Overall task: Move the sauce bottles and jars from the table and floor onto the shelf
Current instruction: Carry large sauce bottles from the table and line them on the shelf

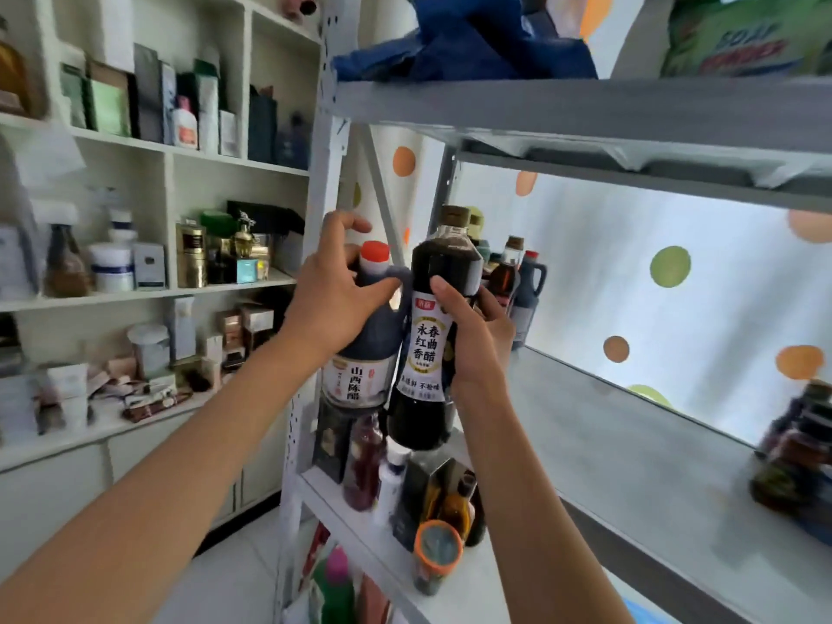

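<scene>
Holding two bottles in front of the grey metal shelf (630, 425), the person has both arms raised. The left hand (333, 304) is curled around the handle and neck of a dark plastic jug-shaped vinegar bottle with a red cap (364, 353); its thumb and fingers wrap the handle, while the index finger is lifted free. The right hand (477, 340) grasps a tall dark glass bottle with a brown cap and a white label (432, 335) around its middle, with the thumb lying across the front of the label. The two bottles touch side by side and both are tilted a little, in the air at the left end of the shelf board, not standing on it.

Behind them, at the back left of the same board, stand several more dark sauce bottles (517, 277). At the right edge of the board there is another blurred group of dark jars (797, 461). On the board below stand mixed bottles and an orange-rimmed jar (436, 556). A blue cloth bag (472, 42) lies on the board above. To the left is a white cabinet with boxes and small containers (148, 195).
</scene>
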